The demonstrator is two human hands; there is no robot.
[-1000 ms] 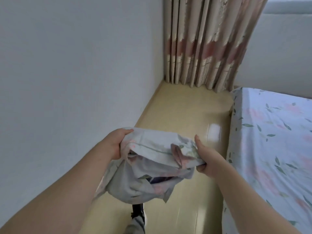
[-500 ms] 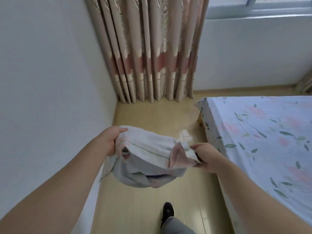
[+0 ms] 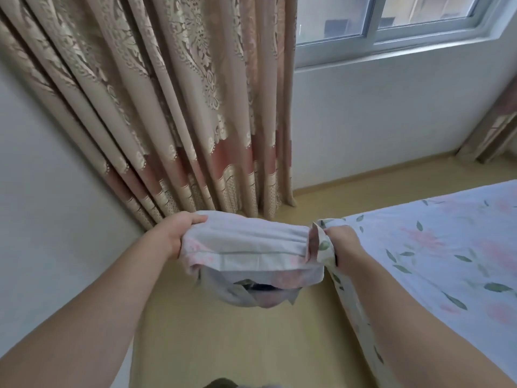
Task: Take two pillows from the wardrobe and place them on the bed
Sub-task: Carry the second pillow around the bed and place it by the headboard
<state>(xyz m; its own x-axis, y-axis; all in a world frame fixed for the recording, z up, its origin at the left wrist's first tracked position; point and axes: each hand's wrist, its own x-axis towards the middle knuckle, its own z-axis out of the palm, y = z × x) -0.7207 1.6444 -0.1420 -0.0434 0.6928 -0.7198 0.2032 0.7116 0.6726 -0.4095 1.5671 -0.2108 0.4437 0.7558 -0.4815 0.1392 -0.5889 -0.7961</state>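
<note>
Carrying looks like the step in hand. In the head view the pillow (image 3: 251,247) hangs mid-frame over the floor (image 3: 223,340), just beside the corner of the bed (image 3: 433,247) at 3 o'clock. The left hand (image 3: 179,236) grips its 9 o'clock end, fingers curled over the top edge. The right hand (image 3: 342,242) clamps the 3 o'clock end. To do it well, swing toward 3 o'clock, lift the sagging middle clear of the mattress edge, then release both ends together so it lands flat.
</note>
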